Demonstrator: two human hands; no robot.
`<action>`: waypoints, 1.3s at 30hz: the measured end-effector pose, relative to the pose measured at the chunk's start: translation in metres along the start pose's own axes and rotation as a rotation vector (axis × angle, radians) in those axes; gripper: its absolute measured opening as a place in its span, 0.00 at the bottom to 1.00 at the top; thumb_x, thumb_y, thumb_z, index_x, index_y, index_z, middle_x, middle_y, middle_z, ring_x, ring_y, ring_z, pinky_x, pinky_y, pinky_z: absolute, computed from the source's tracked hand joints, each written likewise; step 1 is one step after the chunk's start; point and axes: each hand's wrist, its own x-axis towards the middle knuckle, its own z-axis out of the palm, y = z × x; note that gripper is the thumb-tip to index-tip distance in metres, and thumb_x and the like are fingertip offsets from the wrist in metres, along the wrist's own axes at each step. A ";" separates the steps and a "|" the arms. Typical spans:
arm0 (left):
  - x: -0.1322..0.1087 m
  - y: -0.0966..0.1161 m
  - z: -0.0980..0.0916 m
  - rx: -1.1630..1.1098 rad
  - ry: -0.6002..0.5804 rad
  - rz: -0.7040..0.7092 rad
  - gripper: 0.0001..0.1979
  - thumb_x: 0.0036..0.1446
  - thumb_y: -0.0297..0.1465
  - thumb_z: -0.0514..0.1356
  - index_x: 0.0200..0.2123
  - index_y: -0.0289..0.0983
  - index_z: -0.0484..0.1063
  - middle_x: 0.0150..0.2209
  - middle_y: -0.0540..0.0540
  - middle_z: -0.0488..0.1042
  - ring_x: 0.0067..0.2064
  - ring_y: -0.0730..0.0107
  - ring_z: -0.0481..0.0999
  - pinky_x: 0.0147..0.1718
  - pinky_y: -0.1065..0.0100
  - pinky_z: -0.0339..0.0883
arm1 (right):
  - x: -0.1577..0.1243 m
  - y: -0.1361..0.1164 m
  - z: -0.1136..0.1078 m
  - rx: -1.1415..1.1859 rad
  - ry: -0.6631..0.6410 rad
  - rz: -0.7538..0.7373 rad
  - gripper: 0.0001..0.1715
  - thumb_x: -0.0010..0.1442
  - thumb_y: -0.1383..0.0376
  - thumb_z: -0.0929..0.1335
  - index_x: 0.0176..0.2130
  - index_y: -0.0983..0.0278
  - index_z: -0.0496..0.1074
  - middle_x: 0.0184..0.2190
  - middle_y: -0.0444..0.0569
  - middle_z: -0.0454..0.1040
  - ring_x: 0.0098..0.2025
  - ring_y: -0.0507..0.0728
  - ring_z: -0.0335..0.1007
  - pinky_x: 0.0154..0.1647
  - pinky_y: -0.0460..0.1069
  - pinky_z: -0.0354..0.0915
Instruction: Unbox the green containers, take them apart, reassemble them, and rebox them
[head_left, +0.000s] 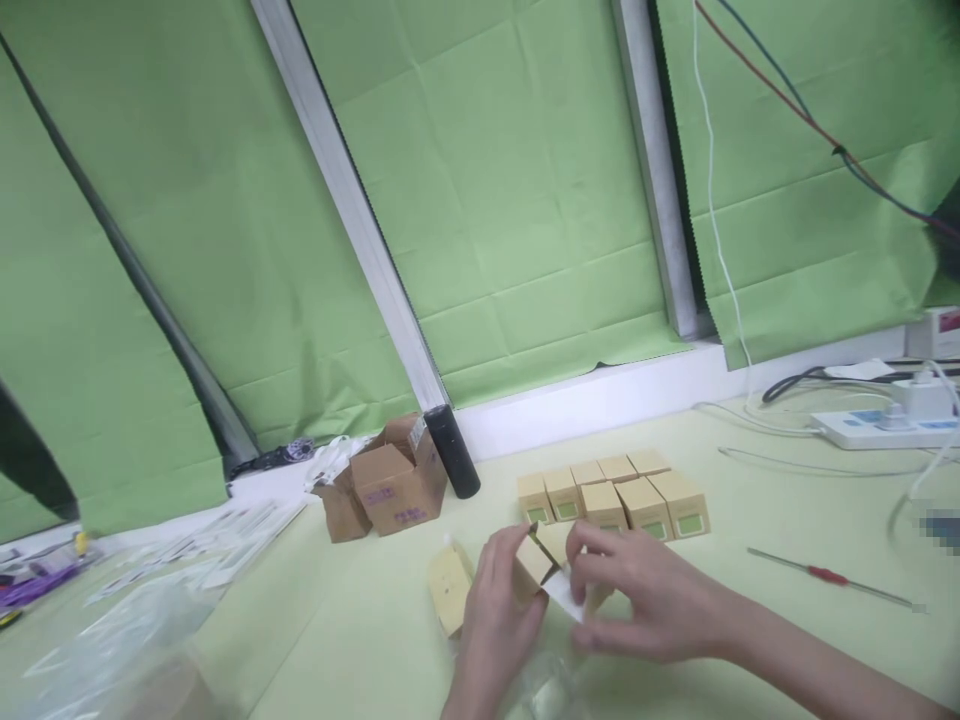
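My left hand (pixel 496 610) is closed around a small tan cardboard box (pixel 533 561), which is tilted with an end flap open. At the box's open end, my right hand (pixel 649 598) pinches a white piece that looks like folded paper (pixel 564 594); whether it is partly inside the box cannot be made out. Another yellowish box (pixel 450 590) lies just left of my left hand. Below the hands is a blurred clear plastic item (pixel 551 690) with something pale in it. Several small tan boxes (pixel 611 497) with green labels stand in two rows beyond my right hand.
A black cylinder (pixel 453 452) stands beside an open brown carton (pixel 397 485) at the back. On the right lie a double-ended rod with a red middle (pixel 828 576), a white power strip (pixel 862 430) and loose cables. Clear plastic bags (pixel 127 640) cover the left side.
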 end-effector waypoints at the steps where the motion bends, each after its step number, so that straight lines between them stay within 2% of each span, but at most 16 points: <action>1: 0.000 -0.003 -0.001 -0.010 0.015 0.019 0.23 0.45 0.22 0.61 0.47 0.43 0.68 0.48 0.43 0.71 0.51 0.55 0.68 0.51 0.58 0.60 | 0.000 -0.003 -0.003 0.014 -0.015 0.018 0.09 0.60 0.58 0.64 0.36 0.59 0.69 0.38 0.44 0.68 0.25 0.49 0.67 0.25 0.46 0.62; 6: -0.001 -0.005 0.001 -0.099 -0.008 0.080 0.14 0.49 0.27 0.61 0.41 0.44 0.70 0.52 0.41 0.70 0.52 0.55 0.68 0.52 0.55 0.59 | 0.004 -0.005 -0.002 -0.203 -0.034 0.065 0.09 0.61 0.63 0.64 0.42 0.57 0.70 0.44 0.48 0.68 0.21 0.48 0.67 0.20 0.46 0.64; 9: -0.003 0.002 0.004 -0.151 -0.066 0.084 0.11 0.50 0.25 0.60 0.37 0.44 0.72 0.52 0.42 0.70 0.56 0.55 0.65 0.56 0.53 0.54 | 0.005 0.000 0.007 -0.363 0.013 0.114 0.08 0.57 0.67 0.67 0.40 0.63 0.71 0.46 0.55 0.69 0.30 0.57 0.72 0.20 0.48 0.66; 11: -0.003 0.007 0.005 -0.237 -0.087 0.072 0.11 0.49 0.24 0.60 0.36 0.43 0.73 0.52 0.42 0.70 0.57 0.55 0.65 0.57 0.54 0.52 | 0.006 0.003 0.013 -0.384 0.044 0.095 0.10 0.55 0.71 0.67 0.39 0.64 0.70 0.47 0.57 0.69 0.39 0.63 0.72 0.26 0.53 0.70; 14: -0.003 0.012 0.004 -0.368 -0.092 0.018 0.13 0.46 0.23 0.62 0.37 0.43 0.73 0.50 0.41 0.72 0.56 0.55 0.65 0.57 0.56 0.52 | 0.006 0.006 0.016 -0.149 0.112 0.079 0.06 0.56 0.73 0.65 0.33 0.63 0.69 0.48 0.53 0.70 0.46 0.62 0.69 0.40 0.58 0.69; 16: -0.002 0.009 -0.001 -0.389 -0.040 -0.040 0.16 0.42 0.24 0.65 0.37 0.42 0.72 0.49 0.40 0.72 0.54 0.53 0.68 0.56 0.56 0.54 | 0.006 0.005 0.011 0.122 0.183 0.159 0.06 0.59 0.70 0.64 0.30 0.62 0.67 0.50 0.51 0.68 0.51 0.61 0.66 0.46 0.59 0.67; 19: 0.003 -0.006 -0.014 -0.280 0.086 -0.107 0.22 0.38 0.26 0.68 0.40 0.41 0.69 0.48 0.40 0.72 0.52 0.51 0.68 0.55 0.56 0.55 | 0.008 0.003 -0.005 0.505 0.331 0.376 0.10 0.62 0.62 0.61 0.29 0.61 0.61 0.54 0.52 0.65 0.51 0.59 0.66 0.45 0.56 0.68; 21: 0.008 -0.016 -0.024 -0.178 0.185 -0.155 0.27 0.37 0.29 0.69 0.43 0.40 0.66 0.49 0.40 0.71 0.54 0.52 0.67 0.56 0.56 0.52 | 0.008 0.005 -0.012 0.599 0.391 0.476 0.11 0.62 0.62 0.60 0.28 0.60 0.57 0.51 0.52 0.67 0.45 0.57 0.70 0.41 0.54 0.70; 22: 0.010 -0.019 -0.027 -0.166 0.236 -0.187 0.30 0.36 0.31 0.69 0.45 0.40 0.64 0.50 0.39 0.69 0.54 0.53 0.67 0.56 0.56 0.53 | 0.007 0.008 -0.012 0.563 0.351 0.487 0.10 0.62 0.63 0.60 0.28 0.60 0.56 0.49 0.51 0.69 0.42 0.56 0.71 0.38 0.53 0.70; 26: 0.015 -0.015 -0.022 -0.484 0.405 -0.370 0.35 0.37 0.36 0.69 0.47 0.42 0.56 0.47 0.39 0.71 0.47 0.56 0.73 0.43 0.61 0.67 | -0.001 0.023 0.008 0.200 -0.004 0.385 0.09 0.52 0.72 0.62 0.24 0.61 0.58 0.29 0.46 0.73 0.29 0.55 0.69 0.23 0.47 0.64; 29: 0.014 -0.003 -0.010 -0.738 0.394 -0.520 0.31 0.39 0.36 0.69 0.45 0.41 0.58 0.44 0.40 0.73 0.43 0.57 0.76 0.35 0.65 0.69 | -0.006 0.025 0.024 0.111 -0.105 0.327 0.09 0.45 0.76 0.63 0.23 0.62 0.61 0.21 0.43 0.70 0.23 0.54 0.67 0.20 0.47 0.61; 30: 0.012 0.002 -0.005 -0.788 0.364 -0.560 0.29 0.40 0.36 0.69 0.44 0.40 0.59 0.44 0.40 0.73 0.43 0.58 0.76 0.34 0.66 0.70 | -0.006 0.023 0.027 0.096 -0.113 0.306 0.10 0.44 0.76 0.64 0.25 0.62 0.64 0.24 0.44 0.71 0.24 0.55 0.68 0.22 0.47 0.63; 32: 0.008 0.011 0.002 -0.867 0.298 -0.614 0.27 0.43 0.34 0.68 0.45 0.39 0.60 0.45 0.39 0.74 0.42 0.58 0.76 0.34 0.66 0.70 | -0.005 0.016 0.026 0.023 -0.064 0.218 0.19 0.45 0.77 0.65 0.38 0.62 0.68 0.36 0.49 0.74 0.34 0.59 0.72 0.30 0.51 0.68; 35: 0.002 0.023 0.010 -0.999 0.186 -0.665 0.23 0.46 0.34 0.67 0.45 0.38 0.63 0.45 0.39 0.74 0.43 0.59 0.75 0.35 0.66 0.70 | 0.001 0.005 0.021 -0.179 0.070 -0.097 0.31 0.51 0.79 0.65 0.53 0.61 0.61 0.52 0.53 0.69 0.53 0.61 0.65 0.49 0.56 0.66; 37: 0.000 0.027 0.012 -1.092 0.119 -0.692 0.19 0.47 0.33 0.66 0.42 0.36 0.66 0.46 0.40 0.73 0.45 0.60 0.74 0.37 0.67 0.70 | 0.003 0.002 0.019 -0.294 0.134 -0.285 0.28 0.56 0.80 0.62 0.54 0.63 0.61 0.52 0.52 0.71 0.56 0.59 0.63 0.53 0.56 0.64; 39: -0.001 0.028 0.012 -1.165 0.075 -0.719 0.16 0.48 0.33 0.65 0.40 0.35 0.68 0.47 0.40 0.73 0.47 0.60 0.73 0.37 0.68 0.69 | 0.002 0.003 0.019 -0.352 0.182 -0.366 0.25 0.60 0.80 0.60 0.55 0.66 0.62 0.50 0.53 0.72 0.56 0.58 0.64 0.53 0.55 0.65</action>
